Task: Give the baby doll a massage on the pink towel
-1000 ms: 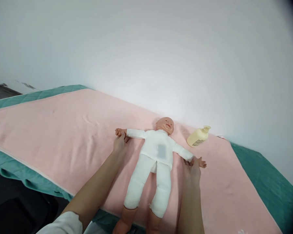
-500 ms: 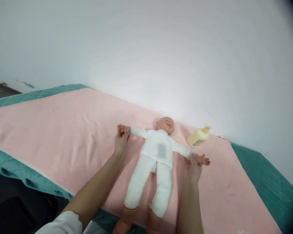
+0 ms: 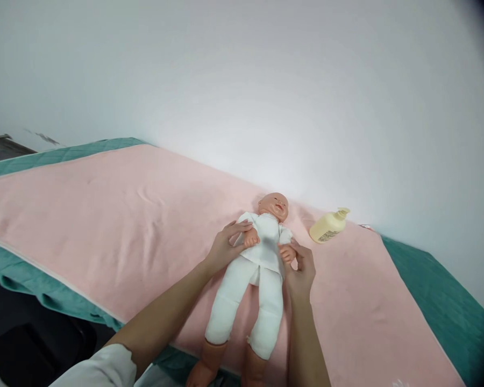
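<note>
A baby doll (image 3: pixel 262 258) with a white cloth body lies face up on a pink blanket (image 3: pixel 105 215), its head toward the wall. Its arms are folded in over the chest. My left hand (image 3: pixel 227 246) pinches the doll's arm at the left of the picture near the wrist, thumb below and fingers above. On the other side, my right hand (image 3: pixel 301 269) grips the doll's other arm by the wrist, with fingers and thumb around it. Both small doll hands show between my hands.
A pale yellow pump bottle (image 3: pixel 328 227) lies tilted on the blanket, right of the doll's head. Green quilted cloth (image 3: pixel 439 285) shows beyond the blanket's edges. A white wall (image 3: pixel 266 97) rises behind. Something black (image 3: pixel 20 333) is at the lower left.
Both my hands have moved inward, bringing the doll's arms from stretched out sideways to folded over its chest. The doll's body and the bottle have stayed in place.
</note>
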{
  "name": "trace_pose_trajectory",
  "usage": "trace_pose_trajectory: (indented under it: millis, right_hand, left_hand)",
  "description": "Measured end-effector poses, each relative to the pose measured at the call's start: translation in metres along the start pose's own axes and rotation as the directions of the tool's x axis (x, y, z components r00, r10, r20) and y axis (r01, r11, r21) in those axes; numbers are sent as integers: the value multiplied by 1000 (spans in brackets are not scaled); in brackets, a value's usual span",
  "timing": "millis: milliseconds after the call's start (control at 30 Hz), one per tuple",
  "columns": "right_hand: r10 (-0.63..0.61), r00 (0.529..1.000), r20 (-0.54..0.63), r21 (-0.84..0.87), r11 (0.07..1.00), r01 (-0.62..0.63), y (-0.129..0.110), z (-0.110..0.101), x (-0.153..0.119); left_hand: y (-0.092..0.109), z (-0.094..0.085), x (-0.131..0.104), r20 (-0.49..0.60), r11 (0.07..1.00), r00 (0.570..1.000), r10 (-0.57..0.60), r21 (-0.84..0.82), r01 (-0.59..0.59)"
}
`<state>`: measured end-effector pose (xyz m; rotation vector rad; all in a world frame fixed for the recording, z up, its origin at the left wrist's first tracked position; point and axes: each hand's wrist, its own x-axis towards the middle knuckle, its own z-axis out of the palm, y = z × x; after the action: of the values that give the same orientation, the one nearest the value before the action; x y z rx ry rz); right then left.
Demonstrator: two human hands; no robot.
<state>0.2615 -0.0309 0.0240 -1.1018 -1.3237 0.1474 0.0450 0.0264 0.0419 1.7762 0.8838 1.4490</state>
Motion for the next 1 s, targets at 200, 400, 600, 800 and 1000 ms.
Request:
trace_pose_trajectory:
  millis: [200, 400, 600, 800, 1000]
  right_hand:
    - [-262, 915, 308, -136, 939, 315, 5, -4, 3]
    - [-357, 852, 383, -156, 884, 440, 4, -2, 4]
    - [-338, 847, 410, -163, 887, 432, 4, -4, 5]
    - [-175, 949, 263, -112, 971, 210, 3, -3, 3]
    - [259, 952, -163, 215, 951, -222, -4, -5, 9]
  left_hand:
    - [-7, -6, 4, 244, 953, 949, 200, 178, -246]
    - [-10, -11, 5, 365, 897, 886, 287, 223, -382]
    - [-9, -12, 5, 372, 890, 884, 283, 242, -386]
    - [-7, -7, 3, 200, 959, 953, 226, 128, -254]
    - [4, -13, 5, -184, 989, 979, -86, -134, 62]
